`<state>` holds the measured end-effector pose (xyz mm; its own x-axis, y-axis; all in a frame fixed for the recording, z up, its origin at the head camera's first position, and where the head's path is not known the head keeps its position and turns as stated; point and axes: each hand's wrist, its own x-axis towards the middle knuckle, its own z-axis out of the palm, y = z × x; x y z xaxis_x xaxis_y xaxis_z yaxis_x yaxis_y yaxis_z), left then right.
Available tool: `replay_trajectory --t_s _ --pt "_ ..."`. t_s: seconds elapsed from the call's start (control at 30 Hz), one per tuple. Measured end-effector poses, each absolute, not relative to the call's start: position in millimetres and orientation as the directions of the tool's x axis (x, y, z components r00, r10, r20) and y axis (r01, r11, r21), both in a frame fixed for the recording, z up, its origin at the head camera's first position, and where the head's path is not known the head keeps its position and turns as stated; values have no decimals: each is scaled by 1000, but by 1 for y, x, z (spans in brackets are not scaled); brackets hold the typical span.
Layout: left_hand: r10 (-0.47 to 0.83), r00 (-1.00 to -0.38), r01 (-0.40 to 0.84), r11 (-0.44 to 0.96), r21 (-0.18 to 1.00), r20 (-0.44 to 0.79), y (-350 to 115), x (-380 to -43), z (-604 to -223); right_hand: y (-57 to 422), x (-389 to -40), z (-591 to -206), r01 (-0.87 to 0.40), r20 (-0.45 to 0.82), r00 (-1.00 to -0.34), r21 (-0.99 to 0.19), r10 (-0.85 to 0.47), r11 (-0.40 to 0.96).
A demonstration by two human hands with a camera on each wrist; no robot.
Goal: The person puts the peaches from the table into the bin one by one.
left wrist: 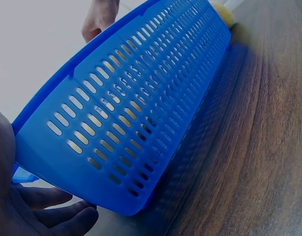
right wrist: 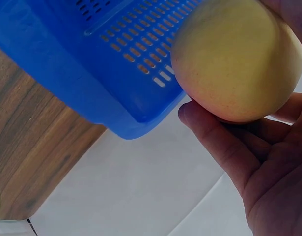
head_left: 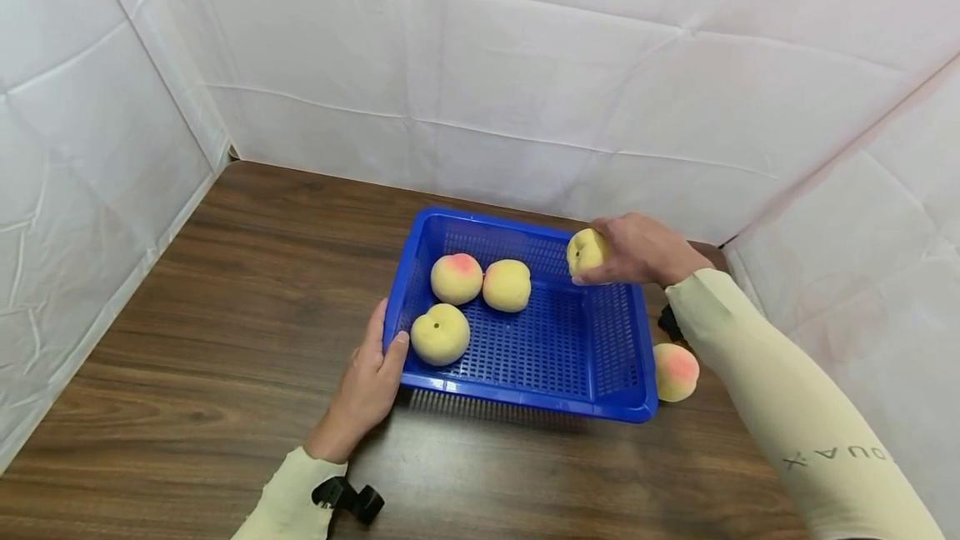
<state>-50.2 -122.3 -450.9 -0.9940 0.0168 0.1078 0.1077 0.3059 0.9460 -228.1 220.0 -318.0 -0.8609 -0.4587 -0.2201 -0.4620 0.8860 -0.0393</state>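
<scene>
A blue perforated plastic basket stands on the wooden table. My left hand grips its left rim, thumb over the edge and fingers outside, beneath the rim in the left wrist view. In the basket's left half lie three peaches: one with a pink blush, a yellow one beside it, and another yellow one near the front. My right hand holds a yellow peach over the basket's back right corner. One more pink-blushed peach sits on the table outside the basket's right side.
The brown wooden table extends to the left and front of the basket. White sheeting walls in the back and both sides. A small black object shows partly behind the right sleeve. A black wrist mount is strapped to the left sleeve.
</scene>
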Motion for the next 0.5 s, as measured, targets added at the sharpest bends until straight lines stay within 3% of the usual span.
replay_trajectory --t_s 0.5 --pt "26 -994 112 290 951 109 -120 -49 -449 215 -229 -321 -450 -256 -858 -46 -446 892"
